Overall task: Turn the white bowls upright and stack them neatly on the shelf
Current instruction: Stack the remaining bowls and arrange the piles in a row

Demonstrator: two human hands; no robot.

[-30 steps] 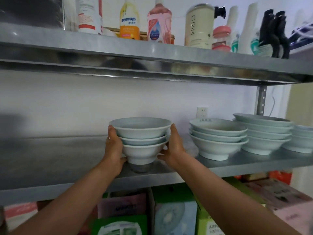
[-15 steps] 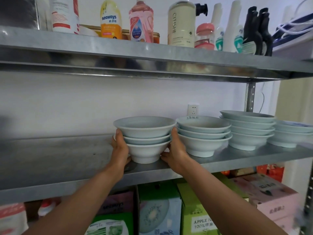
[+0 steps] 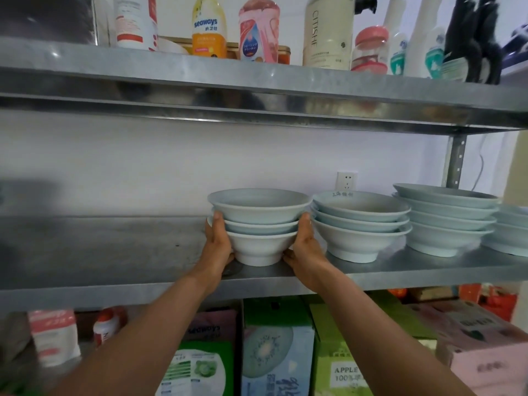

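Note:
A stack of three upright white bowls (image 3: 259, 227) stands on the middle metal shelf (image 3: 114, 252). My left hand (image 3: 217, 247) grips its left side and my right hand (image 3: 304, 247) grips its right side, thumbs up against the rims. The stack's rim nearly touches a second stack of upright bowls (image 3: 360, 224) just to its right. A third stack of wider bowls (image 3: 448, 218) stands further right, and a fourth stack (image 3: 514, 232) is cut off by the frame's right edge.
The upper shelf (image 3: 257, 81) carries bottles and cleaning products overhead. A wall socket (image 3: 346, 180) sits behind the bowls, and a shelf post (image 3: 455, 161) rises at the back right. Cartons and packets (image 3: 277, 352) fill the level below. Bare shelf lies left of the held stack.
Both hands have slid the held stack to the right along the shelf, so the gap to the second stack has closed. The stack now rests on the shelf.

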